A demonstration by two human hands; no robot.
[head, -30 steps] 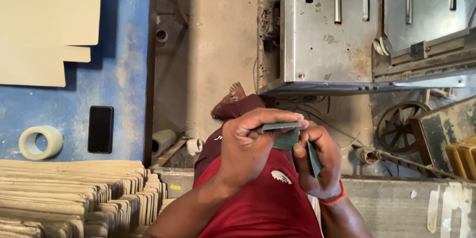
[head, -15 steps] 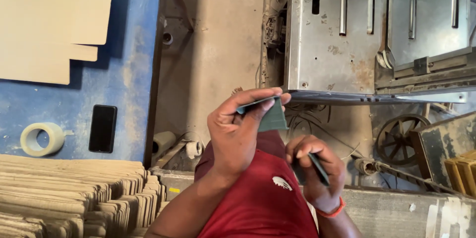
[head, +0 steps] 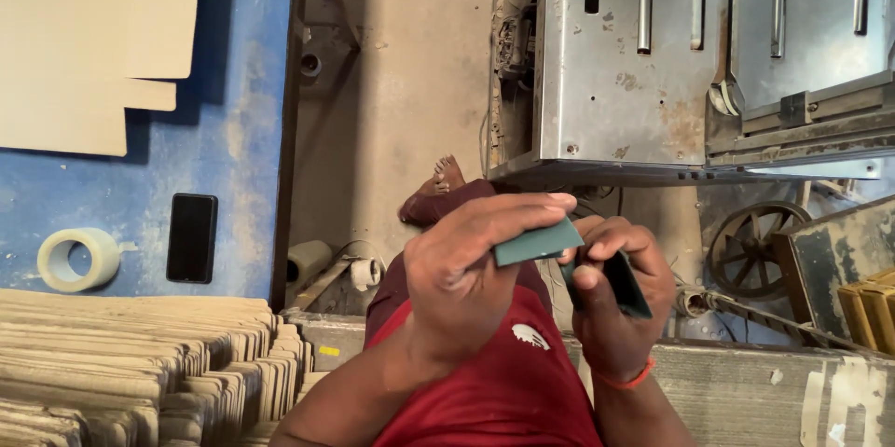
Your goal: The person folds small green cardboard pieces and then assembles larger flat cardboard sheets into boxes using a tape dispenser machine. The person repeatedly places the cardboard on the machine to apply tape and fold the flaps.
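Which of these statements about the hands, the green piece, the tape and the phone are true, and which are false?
1. The left hand pinches a flat green piece. True.
2. The right hand is empty. False: it grips a dark flat object.
3. A roll of tape lies on the blue surface. True.
4. The black phone lies on the cardboard stack. False: it lies on the blue surface, beside the tape.
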